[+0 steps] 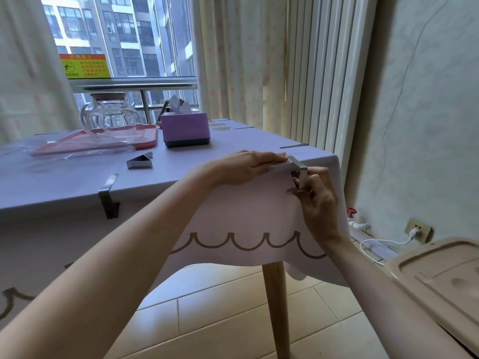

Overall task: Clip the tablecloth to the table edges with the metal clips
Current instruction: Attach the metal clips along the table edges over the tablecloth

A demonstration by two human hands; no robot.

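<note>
Shiny silver metal clip (298,166) is sitting on the near edge of the tabletop (51,200), close to the right corner. It is a flat strip bent into a hook shape. Its top part is lying flat on the pale purple tablecloth (246,216) and pointing inward across the tabletop. Its other part is hanging down over the edge. So its long way is running across the edge, not along it.

The left hand (246,165) is lying flat on the cloth with straight fingers, pressing it down. Its fingertips are right beside the clip's top part. The right hand (317,198) is reaching up from below, and its curled fingers and thumb are pinching the hanging part of the clip.

The tablecloth is looking smooth and soft, and it is hanging over the edge with a dark wavy line near its bottom. A second clip (108,195) is gripping the same edge farther left, also lying across it. Some loose clips (139,161), folded like triangles, are lying on the tabletop behind the left arm.

A square purple tissue box (185,129) with a dark base is standing farther back. A round see-through glass jug (110,120) is standing on a flat pink tray (147,141). A round wooden table leg (276,307) is going down to the shiny tiled floor (207,320).
</note>
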